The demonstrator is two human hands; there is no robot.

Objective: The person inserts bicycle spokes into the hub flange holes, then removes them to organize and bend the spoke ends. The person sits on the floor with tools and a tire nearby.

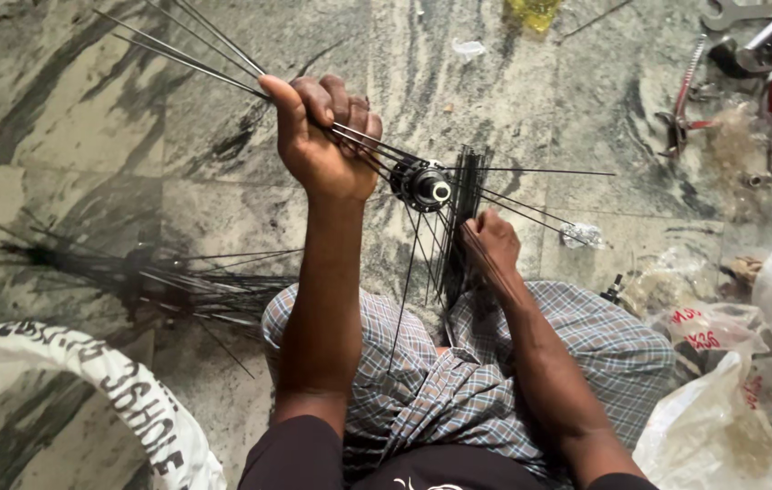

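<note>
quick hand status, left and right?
Left hand: closed in a fist around a bundle of spokes.
Right hand: closed, gripping spokes below the wheel hub.

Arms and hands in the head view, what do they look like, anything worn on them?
Both arms are bare from upper arm down. The left hand and right hand have no gloves, rings or watch. Dark short sleeves show at the bottom edge.

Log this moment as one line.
left hand: grips spoke bundle | right hand: on spokes below hub | floor: loose spokes
</note>
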